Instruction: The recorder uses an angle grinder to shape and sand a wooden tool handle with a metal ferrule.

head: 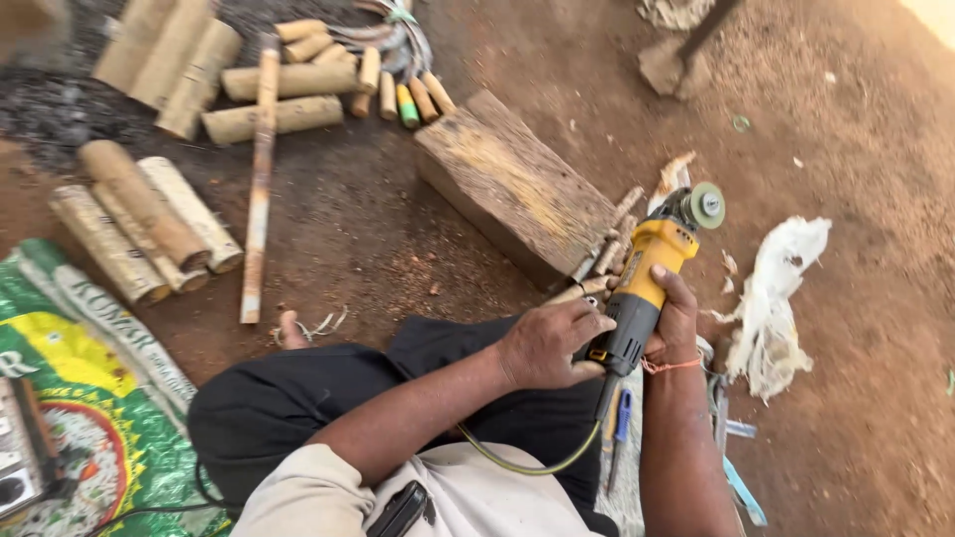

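Over the person's lap, beside the wooden block [517,189], a yellow angle grinder [652,273] lies gripped in both hands, the right hand [676,318] wrapped under its body and the left hand [552,343] closed around the black rear handle. Its long axis runs up and to the right, disc [707,205] pointing away from the body towards the dirt floor [856,149]. Holding it well seems to call for firm, steady wrists and keeping the cord [537,462] clear behind.

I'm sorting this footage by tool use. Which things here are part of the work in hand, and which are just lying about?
In hand:
left hand and right hand on the yellow angle grinder
short stick at the left fingertips
wooden block beside it

Lying about:
bamboo lengths
long stick
printed sack
white rag
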